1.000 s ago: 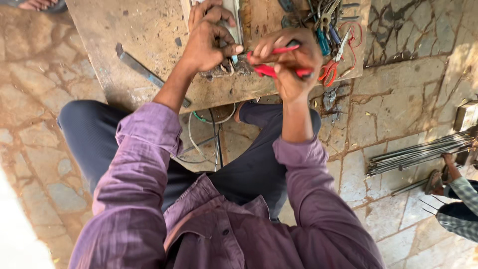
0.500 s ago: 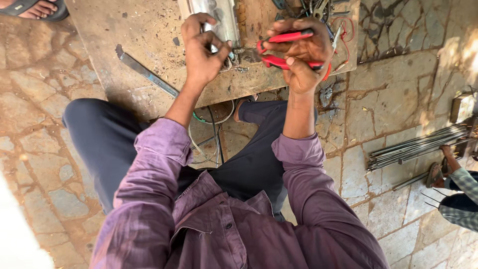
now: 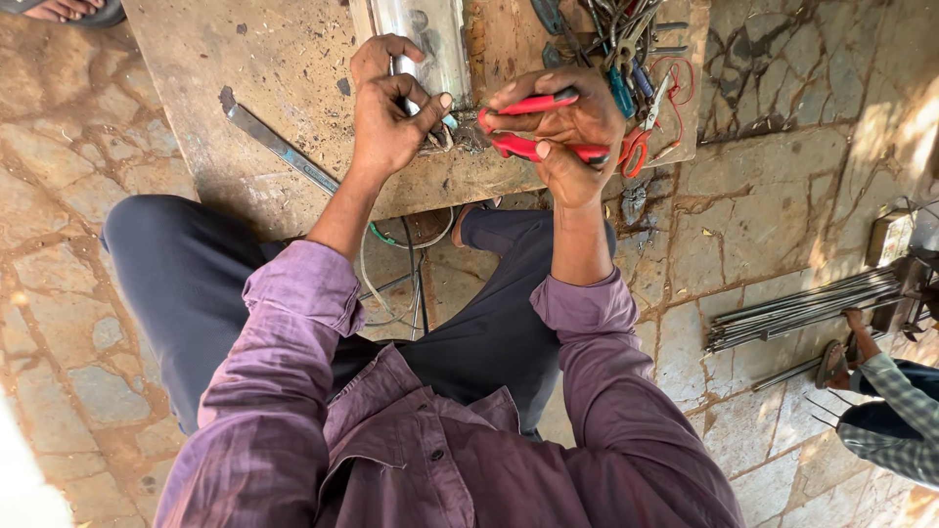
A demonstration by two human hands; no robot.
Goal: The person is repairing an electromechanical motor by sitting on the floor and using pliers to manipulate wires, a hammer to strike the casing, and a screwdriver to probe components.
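Red-handled pliers (image 3: 533,125) sit clamped in the right hand (image 3: 567,132), fingers wrapped round both grips, the nose turned left toward a small tangle of wire (image 3: 452,137) at the foot of a shiny metal cylinder (image 3: 430,44). Over the last second the pliers have swung from pointing downward to lying level, and the left hand (image 3: 391,108) has closed to a pinch on the wire just beside the jaws, so the work looks to be at the gripping stage rather than the reaching one. The worn wooden tabletop (image 3: 274,68) also carries a flat metal strip (image 3: 279,147) and a heap of tools (image 3: 626,49). Below lies a cracked stone floor (image 3: 782,176) with metal rods (image 3: 802,308) near another person's sleeve (image 3: 895,391).
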